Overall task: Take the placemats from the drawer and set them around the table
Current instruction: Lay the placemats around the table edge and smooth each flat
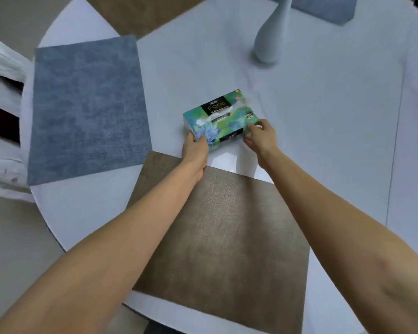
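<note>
Both arms reach forward over a round white table [323, 141]; the left hand [195, 150] grips the near left corner of a tissue box [221, 120], thumb on the end face and fingers [202, 138] wrapped onto the top edge; the right hand [261, 136] holds the near right corner of the same box, fingers curled against its side; the box sits on the bare tabletop between the two hands, and whether it is lifted clear of the surface cannot be told. A brown placemat [227, 237] lies flat directly beneath both forearms, its far edge just behind the wrists and just short of the box; its near edge reaches the table rim closest to the person. A blue placemat [87, 109] lies flat to the left of the left hand, well apart from it, with one corner close to the brown placemat's far left corner. A second brown placemat [140, 13] lies beyond the hands at the far left rim; a second blue placemat [328, 8] lies beyond the right hand at the far rim. A white vase [272, 39] stands upright beyond the box, between those two far mats. A white chair [3, 97] shows past the left table edge.
</note>
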`<action>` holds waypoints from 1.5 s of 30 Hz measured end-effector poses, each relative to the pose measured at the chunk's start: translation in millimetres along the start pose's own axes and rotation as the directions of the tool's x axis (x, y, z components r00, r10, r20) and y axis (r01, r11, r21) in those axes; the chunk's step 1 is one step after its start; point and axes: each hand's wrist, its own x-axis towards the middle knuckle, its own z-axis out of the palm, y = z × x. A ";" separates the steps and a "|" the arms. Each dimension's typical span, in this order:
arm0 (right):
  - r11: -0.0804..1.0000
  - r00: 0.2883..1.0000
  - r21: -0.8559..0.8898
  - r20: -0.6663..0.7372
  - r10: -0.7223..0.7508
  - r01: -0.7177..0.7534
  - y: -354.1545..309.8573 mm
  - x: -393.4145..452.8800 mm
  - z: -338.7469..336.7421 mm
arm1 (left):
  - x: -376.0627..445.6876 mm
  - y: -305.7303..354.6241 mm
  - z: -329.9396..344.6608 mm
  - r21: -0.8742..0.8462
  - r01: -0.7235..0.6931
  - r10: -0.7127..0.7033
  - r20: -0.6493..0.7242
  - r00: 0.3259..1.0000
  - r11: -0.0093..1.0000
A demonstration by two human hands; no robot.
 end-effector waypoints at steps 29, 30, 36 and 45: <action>0.165 0.876 -0.861 0.473 -0.091 0.482 186.0 -296.8 -57.8 | -160.6 -192.8 -156.9 0.661 -0.696 -0.044 0.716 0.697 -0.279; 0.139 0.889 -0.879 0.446 -0.101 0.456 191.8 -304.9 -60.5 | -164.1 -197.8 -161.6 0.680 -0.684 -0.028 0.704 0.710 -0.264; -0.222 0.851 -0.868 0.486 -0.197 0.444 202.4 -323.5 -62.8 | -170.1 -210.7 -175.1 0.729 -0.641 0.046 0.668 0.743 -0.242; -0.313 0.905 -0.879 0.411 -0.113 0.360 209.3 -331.9 -40.3 | -169.1 -215.3 -175.3 0.739 -0.631 0.114 0.666 0.737 -0.236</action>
